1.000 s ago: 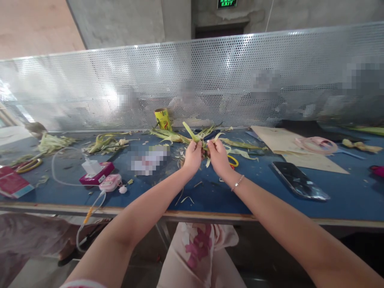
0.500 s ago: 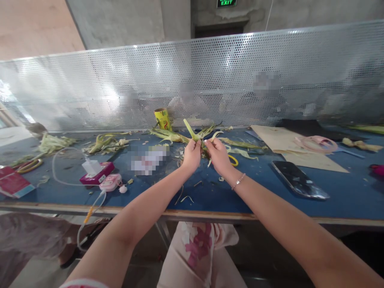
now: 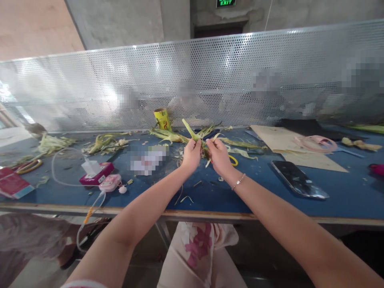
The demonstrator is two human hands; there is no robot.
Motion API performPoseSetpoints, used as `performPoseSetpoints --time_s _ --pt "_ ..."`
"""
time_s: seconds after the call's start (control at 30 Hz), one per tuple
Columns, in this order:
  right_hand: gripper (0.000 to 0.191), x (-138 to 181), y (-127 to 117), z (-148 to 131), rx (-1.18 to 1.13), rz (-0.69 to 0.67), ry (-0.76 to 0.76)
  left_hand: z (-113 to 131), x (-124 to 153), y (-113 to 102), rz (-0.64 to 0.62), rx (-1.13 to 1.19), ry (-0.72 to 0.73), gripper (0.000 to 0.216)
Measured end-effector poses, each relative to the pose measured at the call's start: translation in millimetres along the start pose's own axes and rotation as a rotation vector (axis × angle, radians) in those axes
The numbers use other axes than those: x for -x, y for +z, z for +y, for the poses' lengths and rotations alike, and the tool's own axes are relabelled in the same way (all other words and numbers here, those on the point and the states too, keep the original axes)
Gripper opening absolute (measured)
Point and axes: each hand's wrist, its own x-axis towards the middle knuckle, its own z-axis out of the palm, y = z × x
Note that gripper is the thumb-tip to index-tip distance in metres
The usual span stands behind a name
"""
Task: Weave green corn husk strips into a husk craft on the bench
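Note:
Above the blue table (image 3: 258,192), my left hand (image 3: 191,155) and my right hand (image 3: 218,155) meet around a bundle of green leaf strips (image 3: 192,133). Both hands are closed in a pinch on the strips, which stick up and to the left from between my fingers. A thin bracelet (image 3: 238,182) circles my right wrist. Yellow-handled scissors (image 3: 232,161) lie on the table just behind my right hand, partly hidden by it.
Loose leaf strips (image 3: 105,143) litter the back of the table. A yellow can (image 3: 162,119) stands by the perforated metal screen (image 3: 210,76). A phone (image 3: 298,179) and cardboard sheet (image 3: 288,149) lie right; a pink device (image 3: 110,182), charger and cable lie left. People sit behind the screen.
Both hands have stayed together on the strips and shifted slightly upward; the strip end tilts a little more to the left.

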Motion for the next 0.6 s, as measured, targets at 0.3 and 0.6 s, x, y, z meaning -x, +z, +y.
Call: performPoseSetpoints --time_s 0.3,0.6 --pt "0.040 1.0 -6.3 -8.9 0.040 -0.088 0.066 9.0 -1.0 -7.3 -0.015 0.053 -0.042 0.033" --pt "0.036 -5.4 -14.9 -3.2 0.092 -0.030 0.080 1.0 -13.7 -16.5 -0.001 -0.061 0.035 0.026"
